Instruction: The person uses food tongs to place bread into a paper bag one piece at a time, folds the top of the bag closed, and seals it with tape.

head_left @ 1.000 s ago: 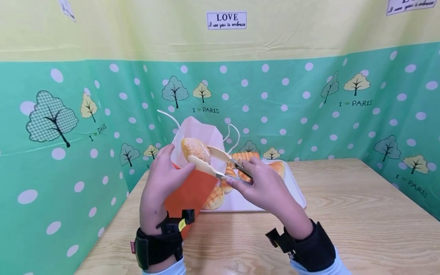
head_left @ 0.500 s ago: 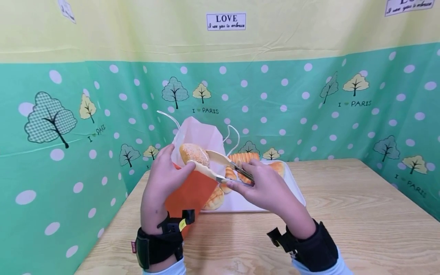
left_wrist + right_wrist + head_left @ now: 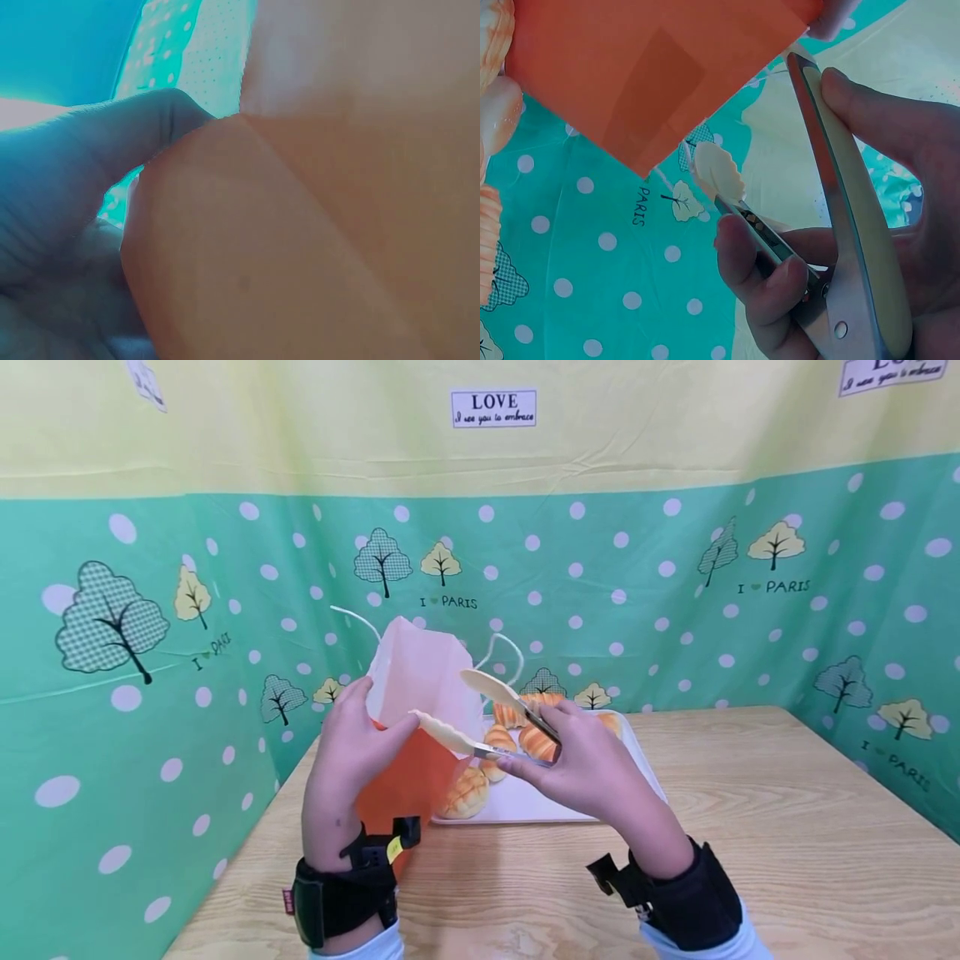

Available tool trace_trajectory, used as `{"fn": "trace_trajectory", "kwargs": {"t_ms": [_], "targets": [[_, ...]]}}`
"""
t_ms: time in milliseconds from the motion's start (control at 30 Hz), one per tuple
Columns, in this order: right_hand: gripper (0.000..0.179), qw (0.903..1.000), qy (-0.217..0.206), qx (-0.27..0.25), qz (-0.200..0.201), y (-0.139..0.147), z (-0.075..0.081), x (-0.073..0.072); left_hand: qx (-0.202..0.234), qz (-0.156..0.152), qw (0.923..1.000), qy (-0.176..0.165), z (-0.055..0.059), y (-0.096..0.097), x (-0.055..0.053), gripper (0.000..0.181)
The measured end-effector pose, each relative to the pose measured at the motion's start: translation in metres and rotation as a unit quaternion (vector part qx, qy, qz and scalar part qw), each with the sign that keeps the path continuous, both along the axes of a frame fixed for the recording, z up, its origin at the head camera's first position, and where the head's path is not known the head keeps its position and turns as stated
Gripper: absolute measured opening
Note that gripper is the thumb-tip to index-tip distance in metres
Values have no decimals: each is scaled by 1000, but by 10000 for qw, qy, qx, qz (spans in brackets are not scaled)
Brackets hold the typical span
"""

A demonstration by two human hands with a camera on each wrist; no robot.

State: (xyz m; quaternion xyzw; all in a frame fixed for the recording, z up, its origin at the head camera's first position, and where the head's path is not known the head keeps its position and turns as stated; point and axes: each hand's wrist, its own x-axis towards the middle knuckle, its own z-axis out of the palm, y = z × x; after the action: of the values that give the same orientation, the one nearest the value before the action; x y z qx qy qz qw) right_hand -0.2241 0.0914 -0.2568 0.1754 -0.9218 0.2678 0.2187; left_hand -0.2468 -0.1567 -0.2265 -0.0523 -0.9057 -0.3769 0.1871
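Note:
In the head view my left hand (image 3: 348, 747) grips the rim of an orange paper bag (image 3: 405, 781), thumb on the near side. The bag leans with its mouth up, showing a pale inside and white cord handles. My right hand (image 3: 588, 764) holds metal tongs (image 3: 486, 683) with cream scalloped tips. Those tips are spread apart at the bag's mouth with nothing between them. In the right wrist view, thumb and fingers wrap the two arms of the tongs (image 3: 847, 217), below the orange bag (image 3: 645, 67). The bottom of the bag's inside is hidden.
Behind and right of the bag, a white tray (image 3: 540, 814) carries several breads, including a round scored bun (image 3: 467, 795) and striped rolls (image 3: 538, 743). The tray rests on a wood-grain table (image 3: 750, 827). A green and yellow printed curtain (image 3: 637, 577) surrounds the table.
The sugar-topped bun, earlier between the tong tips, has dropped into the bag and out of sight. The tongs have spread wider. The left hand and bag have shifted slightly left.

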Motion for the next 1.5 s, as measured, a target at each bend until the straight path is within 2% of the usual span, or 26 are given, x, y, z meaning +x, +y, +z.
{"fn": "trace_trajectory", "kwargs": {"t_ms": [200, 433, 533, 667, 800, 967, 1100, 1200, 1367, 1500], "targets": [[79, 9996, 234, -132, -76, 12, 5, -2, -43, 0, 10000, -25, 0, -2, -1, 78], [85, 9979, 236, -444, -415, 39, 14, -6, -99, -53, 9999, -7, 1, -2, -1, 77], [83, 9947, 278, -707, -689, 52, 18, -9, -86, -59, 9999, 0, 1, -2, -2, 77], [77, 9870, 293, -922, -1280, 69, 19, -15, -66, -54, 10000, -5, 1, -1, -3, 77], [78, 9849, -193, -478, -1650, 85, 14, -24, -66, -57, 10000, -1, 1, -1, -5, 76], [78, 9829, -1031, 293, -1495, 95, -3, -41, -149, -56, 9999, 16, -1, 1, -7, 77], [60, 9730, -1482, 807, -1572, 93, -20, -52, -219, -40, 9997, -45, -2, 2, -7, 77], [65, 9636, -1753, 1185, -1634, 90, -29, -57, -224, -37, 9997, -87, -2, 2, -7, 77], [57, 9573, -1961, 1313, -1669, 85, -38, -62, -245, -66, 9996, -103, -2, 3, -8, 76], [54, 9545, -2127, 1261, -1665, 83, -38, -61, -231, -109, 9996, -84, -3, 3, -9, 76]]}}
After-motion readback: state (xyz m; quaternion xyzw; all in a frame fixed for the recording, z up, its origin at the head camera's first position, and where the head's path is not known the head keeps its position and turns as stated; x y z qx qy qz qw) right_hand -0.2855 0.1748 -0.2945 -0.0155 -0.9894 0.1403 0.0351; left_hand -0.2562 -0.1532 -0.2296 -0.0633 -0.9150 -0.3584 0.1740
